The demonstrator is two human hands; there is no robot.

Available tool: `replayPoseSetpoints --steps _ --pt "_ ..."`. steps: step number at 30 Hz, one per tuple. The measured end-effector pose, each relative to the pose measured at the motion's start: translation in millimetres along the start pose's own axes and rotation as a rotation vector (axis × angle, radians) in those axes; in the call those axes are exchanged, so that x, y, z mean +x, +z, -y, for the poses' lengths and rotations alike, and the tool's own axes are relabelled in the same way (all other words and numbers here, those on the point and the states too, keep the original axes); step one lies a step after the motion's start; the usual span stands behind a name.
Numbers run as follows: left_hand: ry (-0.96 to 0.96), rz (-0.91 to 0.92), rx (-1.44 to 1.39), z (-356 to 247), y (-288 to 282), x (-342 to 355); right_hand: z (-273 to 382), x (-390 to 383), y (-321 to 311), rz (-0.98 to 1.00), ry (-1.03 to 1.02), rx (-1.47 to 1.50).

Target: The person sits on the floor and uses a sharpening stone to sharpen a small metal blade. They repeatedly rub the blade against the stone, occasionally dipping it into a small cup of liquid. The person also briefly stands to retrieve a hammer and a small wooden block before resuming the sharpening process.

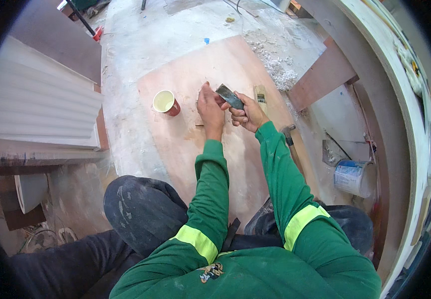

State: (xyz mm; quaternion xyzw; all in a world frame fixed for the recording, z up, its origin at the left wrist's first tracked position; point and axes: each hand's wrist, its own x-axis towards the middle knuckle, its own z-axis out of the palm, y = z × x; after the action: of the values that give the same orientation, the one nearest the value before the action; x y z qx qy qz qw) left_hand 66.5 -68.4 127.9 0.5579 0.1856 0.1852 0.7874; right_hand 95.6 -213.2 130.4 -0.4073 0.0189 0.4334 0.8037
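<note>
My right hand [249, 113] grips a flat dark metal blade [230, 96] that looks like a plane iron, its broad end pointing up and left. Close beside it, my left hand [210, 108] is raised with fingers stretched upward and the palm turned toward the blade. Its fingertips come near the blade's side; whether they touch I cannot tell. Both hands are above a pinkish plywood sheet [175, 70]. To the left stands a red paper cup [171, 105] holding pale liquid. Right of my right hand lies a wooden hand plane [261, 97].
A hammer [289, 135] lies along the sheet's right side. Beyond it, a white and blue bucket [354, 177] rests near a curved board [400, 139]. Wood shavings [278, 70] litter the floor at the far right. A white ridged panel [38, 94] stands at left.
</note>
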Motion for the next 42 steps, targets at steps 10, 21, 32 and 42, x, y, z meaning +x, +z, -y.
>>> replayPoseSetpoints --steps 10,21,32,42 --pt "0.046 0.016 0.092 -19.8 31.6 -7.9 9.6 -4.8 -10.3 -0.018 -0.06 0.044" --pt "-0.032 0.039 0.114 3.7 25.5 -3.2 3.6 -2.5 -17.8 -0.064 -0.038 0.037" --pt "-0.083 0.116 0.133 14.4 22.2 -5.5 -1.0 -1.7 -24.9 -0.076 -0.041 0.066" --pt "-0.16 0.175 0.022 40.1 17.4 0.1 -7.6 6.0 -41.5 -0.132 -0.006 0.089"
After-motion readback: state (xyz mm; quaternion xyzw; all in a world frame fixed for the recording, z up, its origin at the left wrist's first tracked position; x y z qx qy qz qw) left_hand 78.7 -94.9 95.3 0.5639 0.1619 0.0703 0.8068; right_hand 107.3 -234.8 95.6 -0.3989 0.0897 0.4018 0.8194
